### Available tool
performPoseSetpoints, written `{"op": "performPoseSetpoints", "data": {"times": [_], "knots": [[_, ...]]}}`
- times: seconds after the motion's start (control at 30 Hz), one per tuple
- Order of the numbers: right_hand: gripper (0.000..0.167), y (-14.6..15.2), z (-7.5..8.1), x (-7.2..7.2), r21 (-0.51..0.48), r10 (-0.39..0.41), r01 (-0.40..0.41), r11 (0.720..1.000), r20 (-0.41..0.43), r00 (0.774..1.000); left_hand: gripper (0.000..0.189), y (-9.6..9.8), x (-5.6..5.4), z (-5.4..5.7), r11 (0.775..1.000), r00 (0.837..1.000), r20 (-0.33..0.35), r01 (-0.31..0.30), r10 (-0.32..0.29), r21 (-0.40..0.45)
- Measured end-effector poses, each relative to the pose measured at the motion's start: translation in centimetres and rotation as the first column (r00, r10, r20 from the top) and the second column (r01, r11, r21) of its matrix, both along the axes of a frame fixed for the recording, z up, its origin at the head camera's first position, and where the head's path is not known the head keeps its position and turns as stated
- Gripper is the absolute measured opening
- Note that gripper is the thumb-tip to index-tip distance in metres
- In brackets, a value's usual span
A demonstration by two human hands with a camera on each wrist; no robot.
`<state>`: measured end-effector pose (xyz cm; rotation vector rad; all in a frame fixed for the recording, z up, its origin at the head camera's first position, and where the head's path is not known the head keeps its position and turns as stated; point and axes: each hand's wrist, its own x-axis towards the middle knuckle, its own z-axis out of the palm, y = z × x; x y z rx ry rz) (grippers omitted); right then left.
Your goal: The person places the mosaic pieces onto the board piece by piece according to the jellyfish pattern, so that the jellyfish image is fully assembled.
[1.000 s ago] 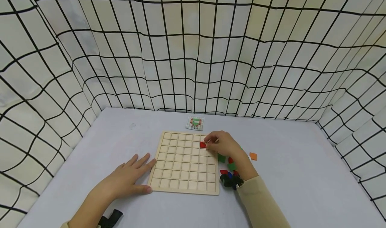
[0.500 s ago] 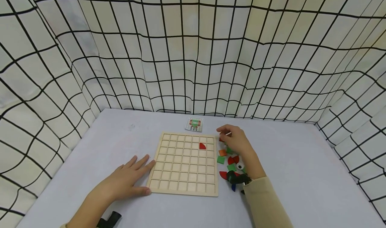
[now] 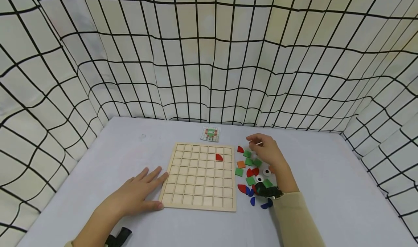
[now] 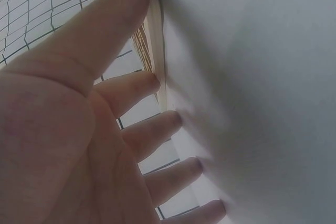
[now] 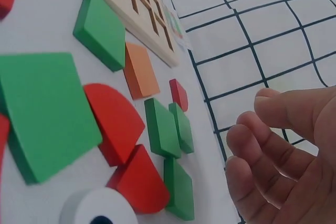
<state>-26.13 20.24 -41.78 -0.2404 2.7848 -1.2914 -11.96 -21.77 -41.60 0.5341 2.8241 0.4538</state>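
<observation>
A pale wooden grid board (image 3: 200, 205) lies on the white table. One red quarter-circle piece (image 3: 219, 157) sits in a cell near its upper right. My left hand (image 3: 138, 194) is spread flat, thumb and index fingertips touching the board's left edge; in the left wrist view its fingers (image 4: 152, 140) look straight. Above the loose pieces right of the board hovers my right hand (image 3: 266, 149). Its fingers (image 5: 283, 114) are loosely bent with nothing between them. Nearest below are green squares (image 3: 257, 162) and another red quarter-circle (image 3: 240, 149).
Beside the board lie an orange square (image 3: 241, 164), several blue rounded pieces (image 3: 253, 201) and white discs with black dots (image 3: 259, 178). Behind the board lies a small picture card (image 3: 210, 134). Black-grid white cloth walls (image 3: 209, 58) enclose the table's back and sides.
My right hand has let go of the red quarter-circle in the board cell and moved right, off the board and over the loose pieces. The left hand stays in place.
</observation>
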Motion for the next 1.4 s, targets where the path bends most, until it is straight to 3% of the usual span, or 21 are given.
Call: {"op": "performPoseSetpoints", "data": {"times": [0.3,0.53,0.7,0.9,1.4], "knots": [[0.029,0.9,0.1,-0.1,0.141,-0.026,0.014,0.990,0.087,0.996,0.092,0.0,-0.3,0.0,1.000,1.000,-0.014,0.015,-0.015,-0.014],[0.033,-0.1,-0.2,0.1,0.215,-0.033,-0.005,0.977,0.175,0.984,0.093,-0.1,-0.2,-0.1,0.999,0.999,-0.027,0.030,-0.030,-0.022],[0.031,-0.7,-0.2,0.4,0.268,-0.085,0.037,0.963,0.170,0.982,0.092,0.0,-0.1,0.0,1.000,1.000,-0.022,0.021,-0.022,-0.021],[0.029,-1.3,-0.3,0.5,0.306,-0.094,0.043,0.951,0.154,0.984,0.091,0.1,-0.1,-0.1,1.000,1.000,-0.017,0.015,-0.015,-0.010],[0.021,-1.7,-0.4,0.4,0.303,-0.105,0.058,0.951,0.143,0.984,0.090,0.0,0.0,0.0,1.000,1.000,-0.013,0.022,-0.022,-0.014]]}}
